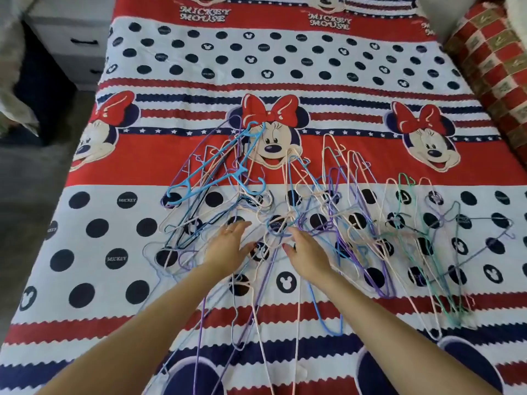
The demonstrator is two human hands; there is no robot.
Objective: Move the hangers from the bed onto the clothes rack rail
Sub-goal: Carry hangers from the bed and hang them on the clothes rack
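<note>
Because the hangers point(285, 223) are lying tangled across the bed point(99, 252), the left hand point(228, 246) and right hand point(306, 248) are reaching in, fingers spread, gripping nothing.

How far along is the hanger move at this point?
Nothing looks done: the hangers lie tangled across the bed, and no rack rail is in view. In hand: the left hand and right hand reach flat onto the pile, gripping nothing. Everything remains.
</note>
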